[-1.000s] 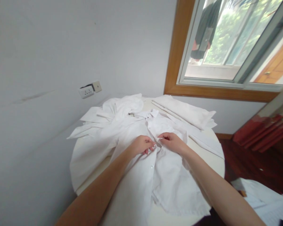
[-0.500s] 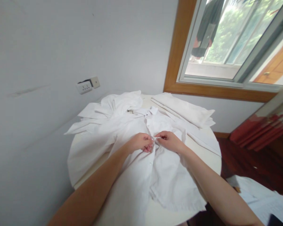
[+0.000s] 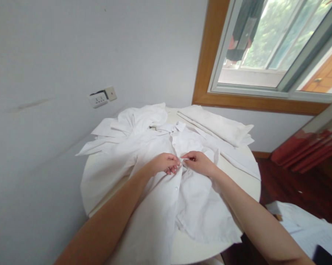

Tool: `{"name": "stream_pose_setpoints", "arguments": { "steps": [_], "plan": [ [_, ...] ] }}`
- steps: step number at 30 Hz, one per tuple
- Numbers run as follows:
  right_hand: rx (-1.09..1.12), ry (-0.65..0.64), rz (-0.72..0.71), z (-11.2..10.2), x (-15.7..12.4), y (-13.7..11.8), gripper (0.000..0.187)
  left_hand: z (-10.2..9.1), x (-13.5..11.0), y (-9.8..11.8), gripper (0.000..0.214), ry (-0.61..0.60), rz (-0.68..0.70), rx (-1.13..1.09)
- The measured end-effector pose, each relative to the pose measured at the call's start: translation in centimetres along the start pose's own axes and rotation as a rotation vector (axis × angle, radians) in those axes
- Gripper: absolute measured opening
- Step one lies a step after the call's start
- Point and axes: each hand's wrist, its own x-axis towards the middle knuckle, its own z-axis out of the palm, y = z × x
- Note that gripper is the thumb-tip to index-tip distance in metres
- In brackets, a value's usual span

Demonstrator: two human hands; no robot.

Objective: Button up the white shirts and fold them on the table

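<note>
A white button-up shirt (image 3: pixel 199 206) lies spread front-up over a round white table (image 3: pixel 248 184). My left hand (image 3: pixel 164 163) pinches the left edge of the shirt's front opening. My right hand (image 3: pixel 200 162) pinches the opposite edge, fingertips almost touching the left hand's. Both hands sit at mid-chest of the shirt, below its collar (image 3: pixel 177 128). A button (image 3: pixel 176 188) shows on the placket just under my hands.
More crumpled white garments (image 3: pixel 138 119) are heaped at the table's back left. A folded white cloth (image 3: pixel 218 125) lies at the back right. A wall socket (image 3: pixel 99 97) sits on the grey wall, a wood-framed window (image 3: pixel 265 55) to the right, white fabric (image 3: pixel 301 228) on the dark floor.
My hands stay pinched together on the shirt front, with only small finger movement. The view has shifted slightly.
</note>
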Motion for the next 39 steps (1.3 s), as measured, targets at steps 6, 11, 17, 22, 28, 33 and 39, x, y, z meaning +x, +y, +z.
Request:
{"name": "stream_pose_setpoints", "arguments": {
  "steps": [6,11,17,22,28,33,39],
  "plan": [
    [-0.017,-0.013,-0.012,0.1,0.0,0.0,0.027,-0.7,0.1,-0.3,0.026,-0.085,-0.046,-0.127],
    [0.012,-0.067,-0.023,0.1,0.1,0.5,0.027,-0.7,0.0,-0.3,0.025,-0.079,-0.068,-0.18],
    [0.07,-0.119,-0.011,0.1,0.1,1.1,0.029,-0.8,0.1,-0.5,0.028,-0.14,-0.072,-0.207],
    [0.129,-0.122,-0.014,0.2,0.2,1.2,0.029,-0.7,0.0,-0.5,0.026,-0.146,-0.06,-0.182],
    [0.102,-0.078,0.036,1.1,0.7,1.8,0.023,-0.7,-0.1,-0.3,0.02,-0.146,-0.073,-0.174],
    [0.065,-0.035,-0.041,1.6,0.9,1.8,0.017,-0.7,0.0,-0.3,0.023,-0.155,-0.084,-0.141],
    [0.009,-0.033,-0.063,1.9,1.1,2.1,0.015,-0.1,0.3,-0.7,0.031,-0.04,-0.063,-0.117]
  ]
}}
